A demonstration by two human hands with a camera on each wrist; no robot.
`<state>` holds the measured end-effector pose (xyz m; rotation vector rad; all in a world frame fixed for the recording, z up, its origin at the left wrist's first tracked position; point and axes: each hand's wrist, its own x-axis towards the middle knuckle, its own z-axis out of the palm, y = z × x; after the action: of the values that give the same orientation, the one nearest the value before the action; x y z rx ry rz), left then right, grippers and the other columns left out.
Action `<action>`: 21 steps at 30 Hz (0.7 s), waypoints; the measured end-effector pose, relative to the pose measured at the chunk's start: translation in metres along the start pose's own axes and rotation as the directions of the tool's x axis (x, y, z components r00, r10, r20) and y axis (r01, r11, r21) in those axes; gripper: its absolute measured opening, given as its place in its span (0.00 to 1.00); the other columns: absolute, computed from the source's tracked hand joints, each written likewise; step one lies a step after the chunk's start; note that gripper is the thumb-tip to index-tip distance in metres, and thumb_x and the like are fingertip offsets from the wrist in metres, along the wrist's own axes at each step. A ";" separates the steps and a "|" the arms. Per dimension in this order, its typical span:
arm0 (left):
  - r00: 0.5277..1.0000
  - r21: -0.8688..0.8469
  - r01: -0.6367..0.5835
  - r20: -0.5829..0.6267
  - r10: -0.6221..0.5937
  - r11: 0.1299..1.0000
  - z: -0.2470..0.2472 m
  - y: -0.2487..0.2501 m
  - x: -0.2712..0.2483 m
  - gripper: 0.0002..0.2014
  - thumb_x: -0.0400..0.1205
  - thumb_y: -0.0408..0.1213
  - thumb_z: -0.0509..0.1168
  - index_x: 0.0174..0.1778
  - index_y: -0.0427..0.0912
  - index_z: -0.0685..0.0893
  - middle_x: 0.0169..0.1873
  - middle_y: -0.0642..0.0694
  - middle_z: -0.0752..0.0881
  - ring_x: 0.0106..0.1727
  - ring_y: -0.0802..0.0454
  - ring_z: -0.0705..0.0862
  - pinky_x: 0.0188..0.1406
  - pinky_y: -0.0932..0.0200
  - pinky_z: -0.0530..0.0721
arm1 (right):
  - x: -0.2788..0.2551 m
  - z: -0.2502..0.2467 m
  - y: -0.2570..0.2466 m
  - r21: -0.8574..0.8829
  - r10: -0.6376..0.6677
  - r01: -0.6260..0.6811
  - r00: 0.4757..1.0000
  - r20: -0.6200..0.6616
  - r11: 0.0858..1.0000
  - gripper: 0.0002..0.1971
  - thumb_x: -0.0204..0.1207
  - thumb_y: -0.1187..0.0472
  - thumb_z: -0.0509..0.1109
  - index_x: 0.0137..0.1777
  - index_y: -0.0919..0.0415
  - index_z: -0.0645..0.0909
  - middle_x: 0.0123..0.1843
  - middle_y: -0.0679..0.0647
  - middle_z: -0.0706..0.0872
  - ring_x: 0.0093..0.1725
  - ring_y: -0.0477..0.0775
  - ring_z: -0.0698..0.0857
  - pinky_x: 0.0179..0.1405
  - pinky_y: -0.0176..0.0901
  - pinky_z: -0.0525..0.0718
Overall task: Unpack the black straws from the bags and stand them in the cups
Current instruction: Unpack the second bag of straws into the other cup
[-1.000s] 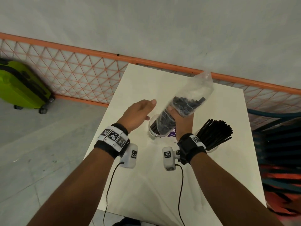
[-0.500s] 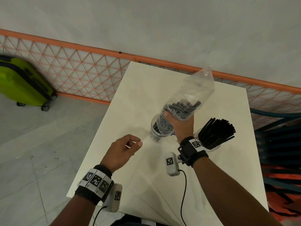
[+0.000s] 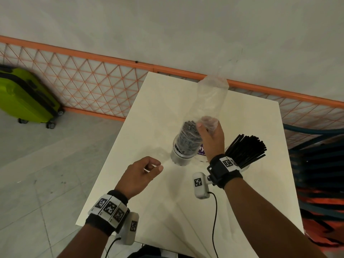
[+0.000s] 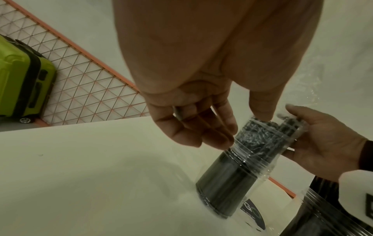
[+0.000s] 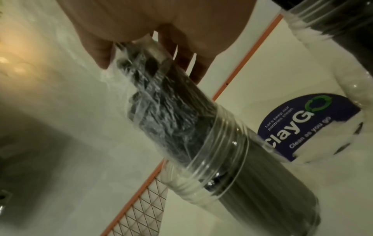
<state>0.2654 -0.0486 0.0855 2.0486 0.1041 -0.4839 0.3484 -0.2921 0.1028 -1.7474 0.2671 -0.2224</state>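
Note:
A clear plastic cup (image 3: 181, 157) stands mid-table with a bundle of black straws (image 3: 189, 135) upright in it, still sleeved in a clear plastic bag (image 3: 212, 101) that rises above them. My right hand (image 3: 209, 133) grips the bag around the straw tops (image 5: 153, 67). My left hand (image 3: 147, 169) hovers empty, fingers loosely curled, left of the cup and just short of it (image 4: 226, 180). A second cup (image 3: 245, 167), mostly hidden by my right wrist, holds a fan of bare black straws (image 3: 245, 150).
A purple ClayGo sticker (image 5: 308, 126) lies on the white table (image 3: 149, 112) between the cups. An orange mesh fence (image 3: 89, 84) runs behind the table, with a green suitcase (image 3: 22, 97) on the floor at left. Dark stacked chairs (image 3: 316, 164) stand right.
The bagged straws went from tilted to upright in the cup, and the bag now stretches taller above them. My left hand drew back from the cup toward me and curled.

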 end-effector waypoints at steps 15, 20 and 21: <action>0.999 0.020 -0.028 0.021 0.027 0.999 0.002 -0.022 -0.028 0.05 0.81 0.50 0.72 0.50 0.58 0.87 0.40 0.51 0.87 0.41 0.48 0.89 0.50 0.51 0.86 | -0.005 -0.061 -0.106 0.314 -0.054 0.236 0.868 -0.493 0.919 0.13 0.88 0.59 0.55 0.63 0.56 0.80 0.57 0.50 0.90 0.59 0.56 0.89 0.63 0.58 0.86; 0.999 0.056 -0.042 0.026 0.041 0.998 0.004 -0.027 -0.030 0.07 0.81 0.53 0.71 0.52 0.59 0.86 0.42 0.51 0.89 0.40 0.53 0.89 0.50 0.52 0.87 | -0.020 -0.120 -0.123 0.267 -0.099 0.316 0.792 -0.602 0.910 0.17 0.86 0.50 0.57 0.70 0.53 0.76 0.50 0.36 0.87 0.49 0.43 0.87 0.50 0.39 0.86; 0.999 0.057 -0.044 0.028 0.043 0.997 0.005 -0.028 -0.030 0.07 0.81 0.53 0.71 0.52 0.59 0.86 0.42 0.51 0.89 0.41 0.53 0.89 0.50 0.52 0.87 | -0.024 -0.134 -0.117 0.247 -0.089 0.300 0.782 -0.617 0.921 0.19 0.83 0.49 0.62 0.72 0.53 0.74 0.50 0.34 0.86 0.50 0.41 0.85 0.50 0.37 0.84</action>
<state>0.2288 -0.0353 0.0721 2.0959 0.0300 -0.4916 0.2931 -0.3888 0.2435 -1.3193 0.4713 -0.9353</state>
